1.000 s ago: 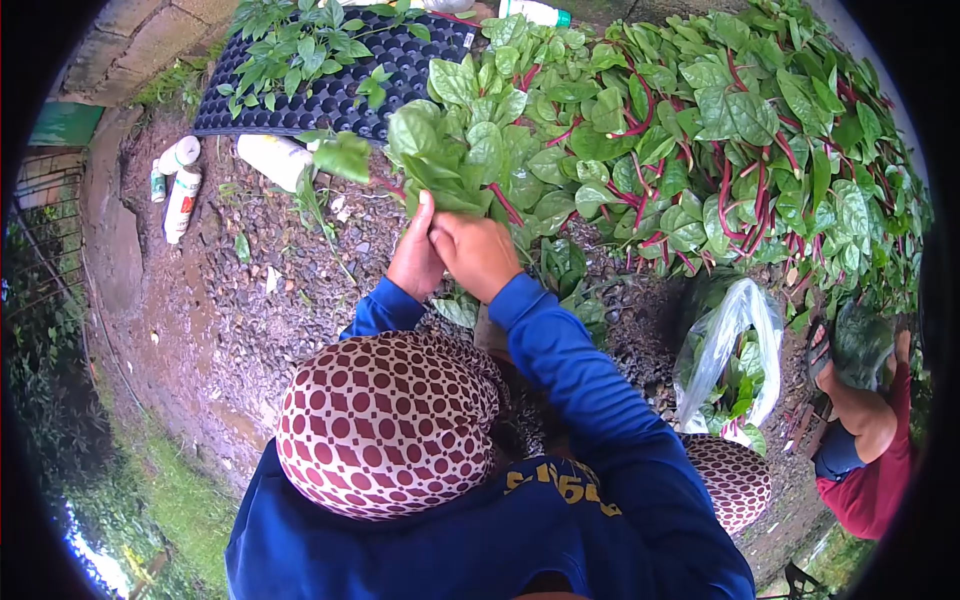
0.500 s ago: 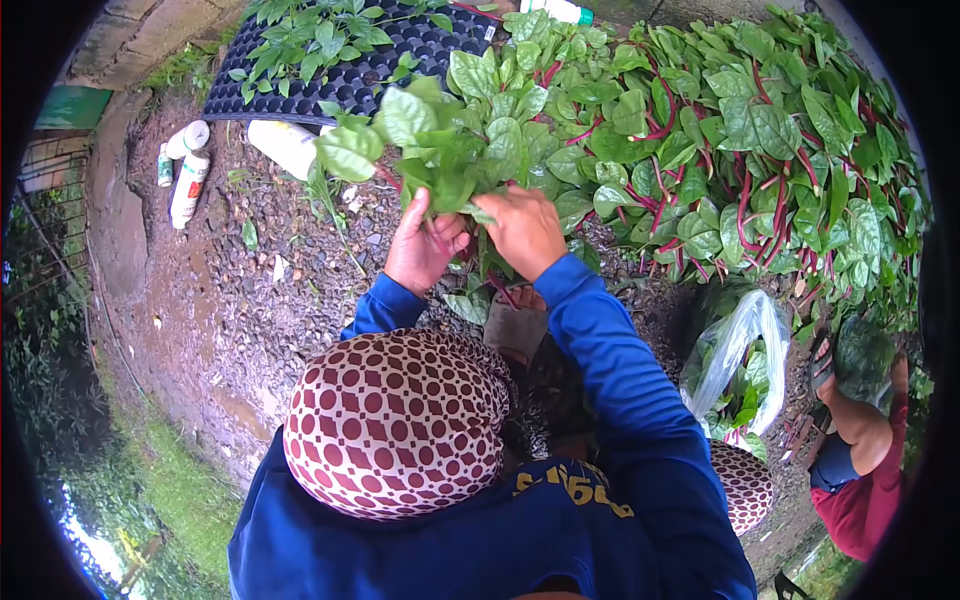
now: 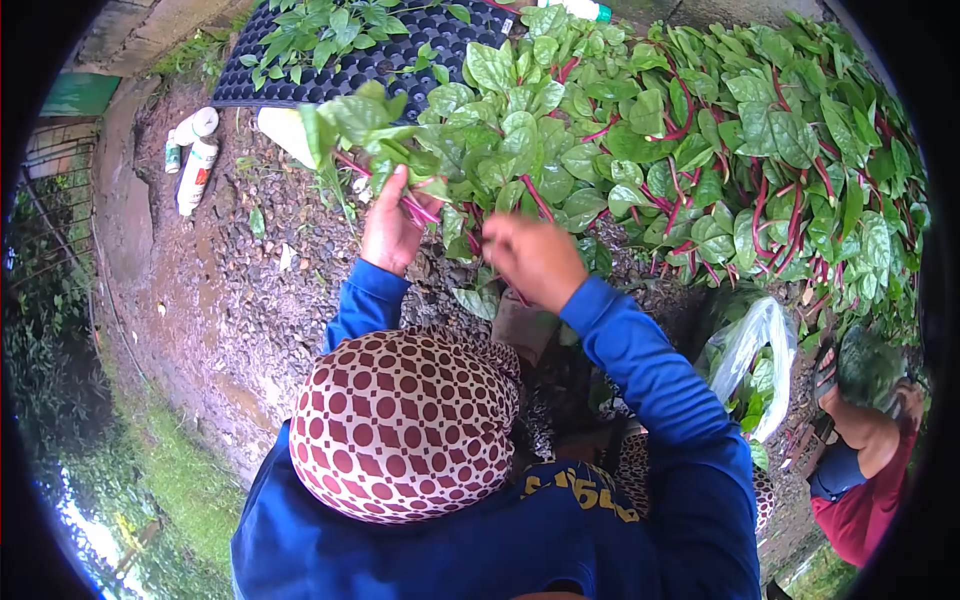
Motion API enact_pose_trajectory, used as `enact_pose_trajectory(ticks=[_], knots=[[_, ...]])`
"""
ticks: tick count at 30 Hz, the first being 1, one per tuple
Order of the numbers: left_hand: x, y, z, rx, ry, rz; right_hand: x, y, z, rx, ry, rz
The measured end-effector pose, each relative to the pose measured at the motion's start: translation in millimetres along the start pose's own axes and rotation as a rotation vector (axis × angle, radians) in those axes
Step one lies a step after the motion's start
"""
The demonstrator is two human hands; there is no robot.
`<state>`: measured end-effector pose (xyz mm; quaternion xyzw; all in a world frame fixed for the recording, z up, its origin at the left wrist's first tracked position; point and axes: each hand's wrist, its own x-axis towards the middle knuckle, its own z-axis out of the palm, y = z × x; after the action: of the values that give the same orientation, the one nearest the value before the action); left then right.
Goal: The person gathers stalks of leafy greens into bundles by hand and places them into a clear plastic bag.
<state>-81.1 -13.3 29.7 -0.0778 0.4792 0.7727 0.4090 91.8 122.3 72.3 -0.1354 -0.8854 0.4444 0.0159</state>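
Note:
My left hand point(image 3: 394, 232) is closed around a small bunch of Malabar spinach point(image 3: 368, 128), its red-purple stems showing beside the thumb and its green leaves pointing up and left. To the right, my right hand point(image 3: 538, 260) is smeared by motion; its fingers are bent, and whether anything sits in them does not show. It is just in front of the near edge of a large pile of red-stemmed Malabar spinach point(image 3: 715, 150).
A black seedling tray point(image 3: 375, 55) with a leafy plant lies behind. White bottles point(image 3: 197, 178) stand on the gravel at left. At right are a clear plastic bag point(image 3: 750, 360) of leaves and another person point(image 3: 865, 480) in a red top. Patterned cloth point(image 3: 400, 430) covers my knee.
My hands have moved apart. The left has shifted slightly left and down with the bunch, while the right has let go of its leaves and dropped lower.

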Motion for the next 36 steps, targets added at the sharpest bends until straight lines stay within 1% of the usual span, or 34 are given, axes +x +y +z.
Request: enact_pose_trajectory(ticks=[1,4,5,7,9,10,12,13,14,16,19,22,24,26,27,28,29,30,31,32,34,35,36], knots=[[1,-5,-3,0.009,-0.015,-0.036,14,-13,-12,0.103,0.187,-0.004],[-10,-12,14,0.059,-0.061,-0.051,43,-32,-11,-0.034,0.195,0.065],[-8,-20,16,0.025,-0.014,-0.022,50,-30,-3,0.031,0.224,0.075],[-5,-23,11,-0.033,-0.033,-0.054,58,-16,21,0.162,0.276,0.092],[-2,-23,5,-0.101,-0.08,-0.061,51,-2,35,0.262,0.345,0.022],[-5,-19,9,-0.137,-0.057,-0.039,45,5,40,0.311,0.378,-0.011],[-10,-11,18,-0.207,-0.013,0.002,19,20,46,0.368,0.258,0.021],[-2,-6,8,-0.166,-0.057,0.015,9,29,44,0.395,0.197,0.032],[1,-8,0,-0.159,-0.059,0.022,0,41,38,0.254,-0.12,-0.011],[-5,3,8,-0.137,-0.057,0.036,-10,53,26,-0.035,-0.745,-0.098],[-6,-6,10,-0.104,-0.059,0.0,9,41,15,0.196,-0.001,0.136],[-8,-16,18,-0.122,-0.149,-0.039,43,4,5,0.138,0.255,0.148],[-10,-20,25,-0.146,-0.185,-0.045,62,3,21,0.253,0.149,0.203],[-13,-22,30,-0.178,-0.172,-0.028,75,20,55,0.42,0.237,0.132],[-8,-20,28,-0.18,-0.196,-0.037,76,18,60,0.502,0.263,0.116],[-9,-20,26,-0.19,-0.165,-0.004,76,16,64,0.585,0.288,0.1],[-8,-20,25,-0.2,-0.135,0.029,68,13,70,0.593,0.367,0.065],[-9,-16,28,-0.21,-0.107,0.064,54,12,72,0.497,0.245,0.12],[-3,-6,21,-0.298,0.025,0.042,35,15,70,0.402,0.127,0.178],[-4,12,22,-0.264,0.065,0.112,17,21,68,0.303,0.008,0.236],[14,26,-27,-0.293,-0.133,0.174,-9,46,66,0.289,-0.143,-0.002],[9,27,-24,-0.204,-0.082,0.176,-21,58,64,0.287,-0.224,-0.117],[0,30,-14,-0.112,-0.03,0.174,-13,68,48,0.371,-0.239,-0.031]])
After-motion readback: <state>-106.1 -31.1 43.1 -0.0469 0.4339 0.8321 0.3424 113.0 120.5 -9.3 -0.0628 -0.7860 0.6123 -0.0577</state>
